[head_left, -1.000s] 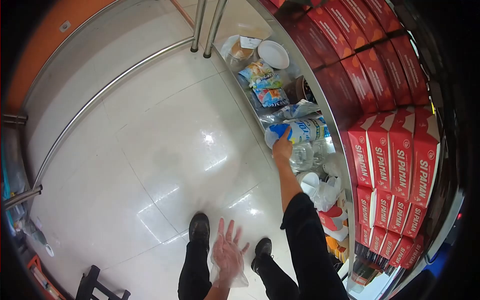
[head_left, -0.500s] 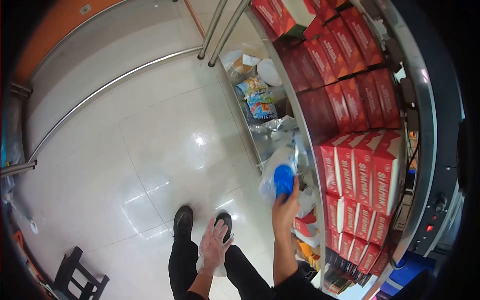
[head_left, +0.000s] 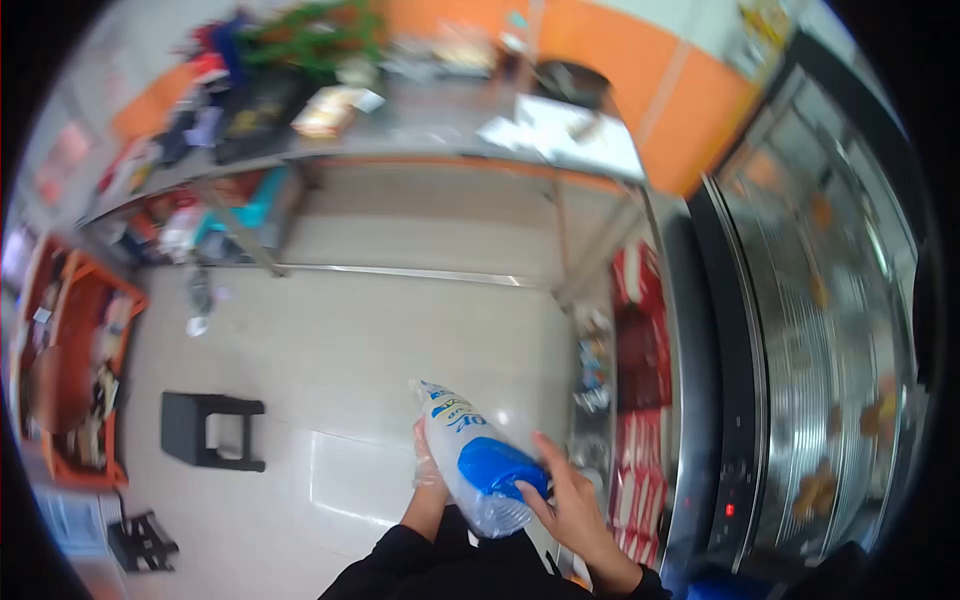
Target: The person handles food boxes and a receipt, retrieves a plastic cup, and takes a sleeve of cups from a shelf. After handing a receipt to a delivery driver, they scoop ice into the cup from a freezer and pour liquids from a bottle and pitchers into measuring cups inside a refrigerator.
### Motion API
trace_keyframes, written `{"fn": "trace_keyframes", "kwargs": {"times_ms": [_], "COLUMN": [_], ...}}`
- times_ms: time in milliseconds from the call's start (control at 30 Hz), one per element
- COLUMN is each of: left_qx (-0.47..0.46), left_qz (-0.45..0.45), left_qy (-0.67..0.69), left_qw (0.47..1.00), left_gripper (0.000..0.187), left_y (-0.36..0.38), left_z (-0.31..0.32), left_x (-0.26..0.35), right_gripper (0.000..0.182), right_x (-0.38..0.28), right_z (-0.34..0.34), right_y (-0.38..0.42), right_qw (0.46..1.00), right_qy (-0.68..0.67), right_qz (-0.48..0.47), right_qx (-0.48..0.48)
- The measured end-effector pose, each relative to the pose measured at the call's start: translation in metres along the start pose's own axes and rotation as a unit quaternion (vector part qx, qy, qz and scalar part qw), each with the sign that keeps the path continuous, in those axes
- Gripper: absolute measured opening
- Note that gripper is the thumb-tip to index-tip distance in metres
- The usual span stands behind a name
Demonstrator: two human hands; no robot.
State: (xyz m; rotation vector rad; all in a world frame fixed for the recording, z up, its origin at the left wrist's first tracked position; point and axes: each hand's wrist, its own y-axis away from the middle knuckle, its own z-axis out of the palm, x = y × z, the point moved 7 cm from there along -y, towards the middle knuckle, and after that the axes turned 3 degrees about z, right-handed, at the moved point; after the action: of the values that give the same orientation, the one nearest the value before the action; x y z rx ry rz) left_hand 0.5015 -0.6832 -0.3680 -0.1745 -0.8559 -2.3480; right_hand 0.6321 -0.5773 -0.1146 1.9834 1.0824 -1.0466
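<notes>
A clear plastic package (head_left: pixel 455 425) with blue print and a solid blue area lies slanted between my hands, in the lower middle of the view. White round items, seemingly stacked, show through its lower end. My left hand (head_left: pixel 428 470), in a clear plastic glove, supports the package from its left side, with its fingers partly hidden behind it. My bare right hand (head_left: pixel 565 500) grips the package's right side at the blue area, thumb and fingers pressed on the plastic.
A metal table (head_left: pixel 420 130) holding papers and a dark pan stands ahead. Black stools (head_left: pixel 190 430) and an orange rack (head_left: pixel 65 400) are at the left. Red boxes (head_left: pixel 640 470) fill a shelf beside a glass display case (head_left: pixel 800 300) at the right.
The package has come away from the low shelf to in front of my body. My left hand, open and empty before, now holds it too. The view has swung up toward the table.
</notes>
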Motion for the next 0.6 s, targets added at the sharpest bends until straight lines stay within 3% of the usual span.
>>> {"fn": "trace_keyframes", "kwargs": {"times_ms": [33, 100, 167, 200, 267, 300, 367, 433, 500, 567, 600], "left_qx": [-0.011, -0.020, -0.085, -0.088, -0.092, -0.093, -0.095, -0.118, -0.101, -0.066, -0.036], "left_qz": [0.052, 0.115, 0.191, 0.212, 0.280, 0.288, 0.296, 0.348, 0.347, 0.463, 0.554], "left_qy": [0.009, 0.088, 0.109, 0.130, 0.165, 0.201, 0.238, 0.236, 0.234, 0.172, 0.147], "left_qw": [0.999, 0.989, 0.972, 0.964, 0.941, 0.932, 0.920, 0.900, 0.903, 0.867, 0.818], "left_gripper": [0.073, 0.073, 0.073, 0.072, 0.072, 0.071, 0.071, 0.069, 0.068, 0.067, 0.066], "left_y": [0.003, 0.007, 0.014, 0.022, 0.056, 0.076, 0.113, 0.153, 0.182, 0.203, 0.222], "left_z": [0.010, 0.017, 0.026, 0.029, 0.038, 0.042, 0.053, 0.071, 0.092, 0.088, 0.084], "left_x": [0.030, 0.072, 0.113, 0.125, 0.165, 0.179, 0.199, 0.217, 0.219, 0.238, 0.256], "right_gripper": [0.036, 0.032, 0.030, 0.030, 0.064, 0.064, 0.030, 0.031, 0.026, 0.021, 0.016], "right_x": [-0.040, -0.073, -0.109, -0.123, -0.139, -0.156, -0.189, -0.175, -0.172, -0.185, -0.196], "right_z": [-0.010, -0.003, 0.010, 0.018, 0.025, 0.040, 0.061, 0.104, 0.129, 0.130, 0.124], "right_y": [0.006, 0.006, -0.011, -0.010, -0.016, -0.018, -0.012, -0.031, -0.039, -0.033, -0.026], "right_qw": [0.974, 0.951, 0.943, 0.929, 0.868, 0.858, 0.863, 0.868, 0.906, 0.891, 0.873], "right_qy": [0.076, 0.091, 0.211, 0.195, 0.361, 0.352, 0.331, 0.316, 0.179, 0.104, 0.031], "right_qz": [-0.153, -0.272, -0.251, -0.313, -0.336, -0.372, -0.379, -0.381, -0.384, -0.441, -0.486], "right_qx": [0.147, 0.117, 0.052, 0.023, 0.063, 0.047, 0.037, 0.037, 0.006, -0.018, -0.035]}}
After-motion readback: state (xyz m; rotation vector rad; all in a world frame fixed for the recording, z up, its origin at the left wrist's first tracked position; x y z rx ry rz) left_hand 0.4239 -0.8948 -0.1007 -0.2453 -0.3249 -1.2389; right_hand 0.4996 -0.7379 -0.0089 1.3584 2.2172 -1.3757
